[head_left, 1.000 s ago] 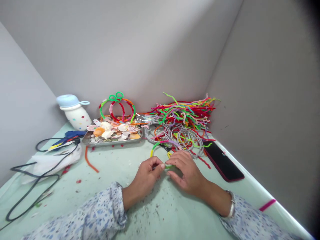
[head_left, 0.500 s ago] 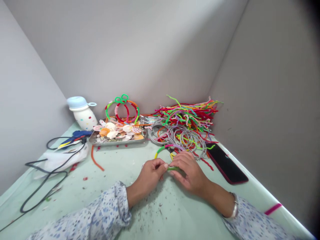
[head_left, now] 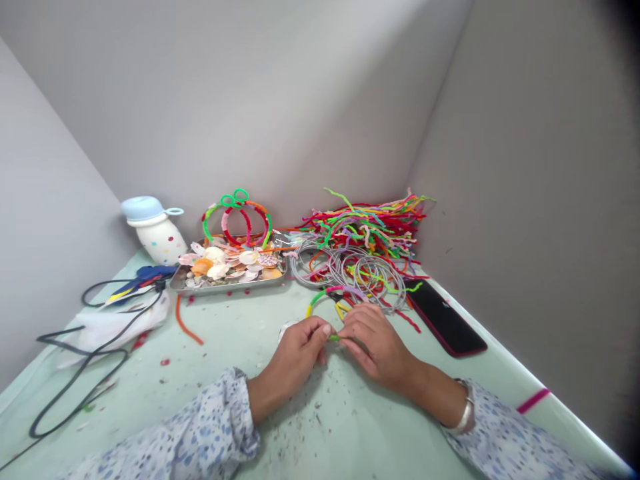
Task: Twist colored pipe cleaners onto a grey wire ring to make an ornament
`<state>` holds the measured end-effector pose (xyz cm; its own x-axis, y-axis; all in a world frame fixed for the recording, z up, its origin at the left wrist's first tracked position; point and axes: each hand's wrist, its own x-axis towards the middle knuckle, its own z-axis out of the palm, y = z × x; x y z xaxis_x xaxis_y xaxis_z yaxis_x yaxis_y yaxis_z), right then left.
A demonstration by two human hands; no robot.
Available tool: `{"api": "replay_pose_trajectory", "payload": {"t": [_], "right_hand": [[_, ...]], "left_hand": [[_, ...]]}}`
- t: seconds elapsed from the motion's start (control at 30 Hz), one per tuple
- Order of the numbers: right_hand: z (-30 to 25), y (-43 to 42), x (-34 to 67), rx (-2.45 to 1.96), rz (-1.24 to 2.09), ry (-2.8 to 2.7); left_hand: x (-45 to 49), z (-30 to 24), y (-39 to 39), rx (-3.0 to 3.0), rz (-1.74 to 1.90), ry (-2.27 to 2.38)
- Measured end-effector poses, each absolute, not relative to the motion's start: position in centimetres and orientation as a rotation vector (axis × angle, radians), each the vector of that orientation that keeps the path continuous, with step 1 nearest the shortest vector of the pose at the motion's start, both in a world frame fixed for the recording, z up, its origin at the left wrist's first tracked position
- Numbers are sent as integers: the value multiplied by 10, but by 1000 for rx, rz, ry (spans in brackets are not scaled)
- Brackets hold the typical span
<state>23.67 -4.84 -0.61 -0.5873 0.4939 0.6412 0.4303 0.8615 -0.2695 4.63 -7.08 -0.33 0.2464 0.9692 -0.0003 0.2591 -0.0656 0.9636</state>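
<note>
The left hand [head_left: 295, 352] and the right hand [head_left: 376, 341] meet fingertip to fingertip near the middle of the pale green table [head_left: 210, 380], a little toward its right edge. Both are closed in a pinch, thumb against forefinger, on a short green pipe cleaner [head_left: 334, 338] that shows only in the small gap between them. Just beyond the fingers lies a partly wrapped ring [head_left: 320, 298], banded in green, pink, purple and yellow; its near side runs under the right hand's fingers, so I cannot tell whether that hand grips it too. A silver bracelet [head_left: 467, 412] sits on the right wrist. Behind the ring a heap of bare grey wire rings [head_left: 350, 270] lies touching a loose pile of pipe cleaners [head_left: 370, 223] stacked in the far right corner. A dark phone [head_left: 443, 320] in a red case lies flat along the right edge. At the far edge a metal tray [head_left: 225, 287] holds seashells, with two finished wrapped rings [head_left: 243, 217] standing upright at its back. Left of the tray stand a white dotted jar [head_left: 153, 233] with a blue lid and a blue glue gun [head_left: 140, 275], whose black cable [head_left: 75, 360] loops over a white cloth [head_left: 110, 323] toward the left edge. An orange pipe cleaner [head_left: 187, 327] lies alone in front of the tray.
</note>
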Motion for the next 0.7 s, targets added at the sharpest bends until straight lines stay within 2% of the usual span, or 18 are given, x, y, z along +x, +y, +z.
{"api": "replay_pose_trajectory", "payload": {"t": [0.23,0.7], "right_hand": [[-6,-45,237,-738,141,-2172],[-4,-48,237,-702,184,-2121]], "left_hand": [[46,2,-81,1929,1106,1332],[37,2,-75,2535,1239,1165]]}}
